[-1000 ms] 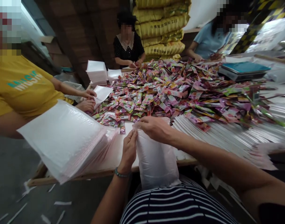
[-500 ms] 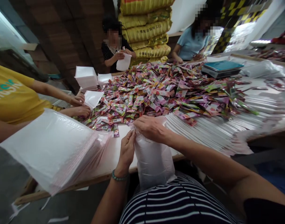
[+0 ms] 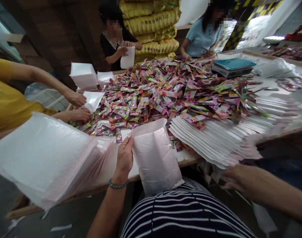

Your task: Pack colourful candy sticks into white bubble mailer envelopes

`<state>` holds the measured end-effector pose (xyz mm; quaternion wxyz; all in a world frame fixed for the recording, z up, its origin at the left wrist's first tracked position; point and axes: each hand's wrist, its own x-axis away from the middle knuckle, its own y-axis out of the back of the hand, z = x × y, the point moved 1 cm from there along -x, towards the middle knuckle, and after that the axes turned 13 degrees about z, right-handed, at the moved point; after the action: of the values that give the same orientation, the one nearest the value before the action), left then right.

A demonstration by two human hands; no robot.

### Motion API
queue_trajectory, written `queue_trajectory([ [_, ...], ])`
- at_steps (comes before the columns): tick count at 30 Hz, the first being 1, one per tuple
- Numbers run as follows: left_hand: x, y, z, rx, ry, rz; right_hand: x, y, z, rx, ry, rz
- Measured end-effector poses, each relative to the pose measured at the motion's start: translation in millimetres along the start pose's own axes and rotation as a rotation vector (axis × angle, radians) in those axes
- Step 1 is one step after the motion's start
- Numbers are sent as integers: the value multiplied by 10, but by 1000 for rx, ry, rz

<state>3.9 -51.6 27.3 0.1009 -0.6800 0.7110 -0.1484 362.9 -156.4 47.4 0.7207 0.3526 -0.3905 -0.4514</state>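
Observation:
My left hand (image 3: pixel 124 155) pinches the upper left edge of a white padded mailing bag (image 3: pixel 157 158). The bag leans upright between the table edge and my striped shirt, with its top flap standing up. Out to the right and below the table edge is my right hand (image 3: pixel 236 181), smeared by motion, so its fingers are unclear. Just above it lies a fanned row of white padded bags (image 3: pixel 215 142). Left of my left hand stands a large stack of white bags (image 3: pixel 47 155). Beyond the bag spreads a heap of small colourful sachets (image 3: pixel 151 96).
A co-worker in yellow (image 3: pixel 14 96) handles a white bag at the left. Across the table, one person (image 3: pixel 116 49) holds a white bag and another (image 3: pixel 200 39) reaches to the heap. A scale (image 3: pixel 233 66) stands at the back right. Paper scraps (image 3: pixel 61 227) lie on the floor.
My right hand has left the top of the bag and swung down to the right. The bag's flap now shows upright, still in my left hand. The view has shifted slightly.

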Motion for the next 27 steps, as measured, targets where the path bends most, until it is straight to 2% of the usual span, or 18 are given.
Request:
queue_trajectory([
  [2, -9, 26, 4, 15, 10, -30, -158, -227, 215, -156, 71, 23],
  [3, -6, 30, -6, 13, 17, -36, -345, -300, 373, -289, 94, 23],
  [5, 9, 20, -42, -14, 43, -6, -838, -364, 686, -610, 122, -87],
  [6, 17, 10, -59, -35, 64, 26, -1098, -384, 817, -787, 159, -77],
  [9, 4, 2, -43, -101, 141, 122, -1718, -501, 1037, -1227, 194, 134],
  [10, -22, 22, -6, -119, 159, 133, -1849, -566, 1053, -1327, 177, 204],
  [12, -104, 105, 118, -153, 175, 108, -2021, -710, 1020, -1443, 125, 265],
  [16, -258, 344, 446, -306, 227, 19, -2201, -964, 870, -1428, 22, 191],
  [19, -269, 447, 562, -561, 212, 29, -2264, -1044, 816, -1336, 71, 120],
  [22, -206, 453, 489, -826, 103, 109, -2240, -959, 826, -1203, 197, 106],
  [27, -55, 400, 256, -1201, -72, 282, -2021, -639, 873, -754, 343, 206],
])
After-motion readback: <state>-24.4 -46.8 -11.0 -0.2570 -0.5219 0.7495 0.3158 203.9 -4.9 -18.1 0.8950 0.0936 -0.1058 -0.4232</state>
